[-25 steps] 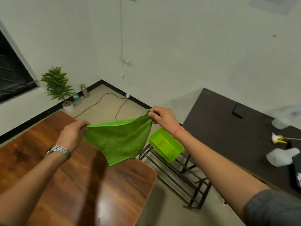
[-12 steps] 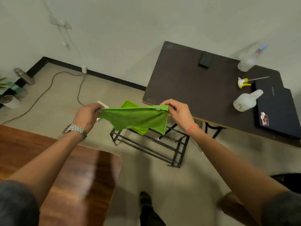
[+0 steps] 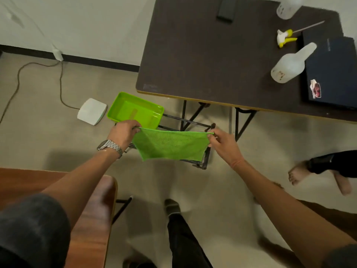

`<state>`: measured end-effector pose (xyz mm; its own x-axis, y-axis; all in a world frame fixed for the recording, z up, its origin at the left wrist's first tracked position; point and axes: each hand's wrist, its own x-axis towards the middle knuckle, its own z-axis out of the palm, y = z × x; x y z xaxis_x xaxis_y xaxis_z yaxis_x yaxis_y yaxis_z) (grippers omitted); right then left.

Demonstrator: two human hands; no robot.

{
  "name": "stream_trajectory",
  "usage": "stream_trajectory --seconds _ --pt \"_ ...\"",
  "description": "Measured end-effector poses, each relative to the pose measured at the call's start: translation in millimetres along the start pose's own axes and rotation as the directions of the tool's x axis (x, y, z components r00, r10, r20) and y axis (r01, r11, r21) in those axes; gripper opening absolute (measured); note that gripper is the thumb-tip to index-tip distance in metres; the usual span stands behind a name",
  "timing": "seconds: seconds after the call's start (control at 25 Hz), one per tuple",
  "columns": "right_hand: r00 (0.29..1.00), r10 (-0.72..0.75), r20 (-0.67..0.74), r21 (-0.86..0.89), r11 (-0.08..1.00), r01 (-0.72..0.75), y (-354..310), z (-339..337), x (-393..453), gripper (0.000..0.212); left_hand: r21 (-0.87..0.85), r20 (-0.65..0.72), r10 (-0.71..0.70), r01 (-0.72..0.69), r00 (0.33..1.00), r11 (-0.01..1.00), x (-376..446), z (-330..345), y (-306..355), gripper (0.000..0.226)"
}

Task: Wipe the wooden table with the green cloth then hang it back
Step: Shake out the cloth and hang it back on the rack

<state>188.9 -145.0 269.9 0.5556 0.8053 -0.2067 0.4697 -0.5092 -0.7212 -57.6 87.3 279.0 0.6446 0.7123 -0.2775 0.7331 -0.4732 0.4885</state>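
Note:
The green cloth [image 3: 171,145] hangs stretched between both hands over a low black metal rack [image 3: 204,161] on the floor. My left hand [image 3: 123,133] pinches its left top corner and my right hand [image 3: 222,145] pinches its right top corner. The cloth's lower edge droops in front of the rack's bars and hides most of them. The wooden table [image 3: 92,229] shows at the lower left, partly covered by my left arm.
A green plastic tray [image 3: 135,111] sits on the rack's far left end. A dark table [image 3: 212,55] behind holds a plastic bottle [image 3: 289,64], a spray nozzle, a phone and a laptop. A white box with a cable lies on the floor. Another person's bare feet [image 3: 301,174] stand at right.
The view has swung down and away from the wooden table. Both hands have carried the cloth lower and closer to the black rack, pulling it wider apart.

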Motion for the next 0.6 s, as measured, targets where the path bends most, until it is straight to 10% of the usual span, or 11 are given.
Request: stream_trajectory --seconds 0.6 --pt "0.967 0.254 -0.005 0.065 0.965 -0.253 124 65 -6 0.014 0.133 0.159 0.063 -0.085 0.985 0.987 53 105 -6 0.023"
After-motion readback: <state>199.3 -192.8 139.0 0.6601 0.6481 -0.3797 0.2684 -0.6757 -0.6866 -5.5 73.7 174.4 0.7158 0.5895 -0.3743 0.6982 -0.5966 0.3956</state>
